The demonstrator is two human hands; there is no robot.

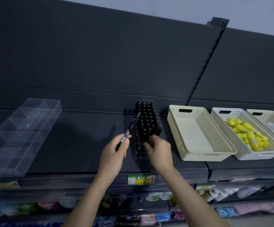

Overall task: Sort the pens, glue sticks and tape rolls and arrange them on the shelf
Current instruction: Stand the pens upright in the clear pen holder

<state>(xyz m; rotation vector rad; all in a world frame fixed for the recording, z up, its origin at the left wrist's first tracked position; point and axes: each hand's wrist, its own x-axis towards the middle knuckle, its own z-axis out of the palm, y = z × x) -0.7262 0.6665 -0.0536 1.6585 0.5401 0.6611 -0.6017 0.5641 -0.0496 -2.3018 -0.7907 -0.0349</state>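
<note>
Left hand [115,151] pinches one pen [130,128] low on its barrel (likely light, stiff, slick; mid-barrel hold suits) beside the packed pen rack [147,126] mid-shelf [77,145]; right hand [158,150] fingers curl at the rack, grip unclear.

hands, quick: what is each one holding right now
Left hand: grips a black pen.
Right hand: fingers curled against the racked pens; whether it grips one cannot be told.
</note>
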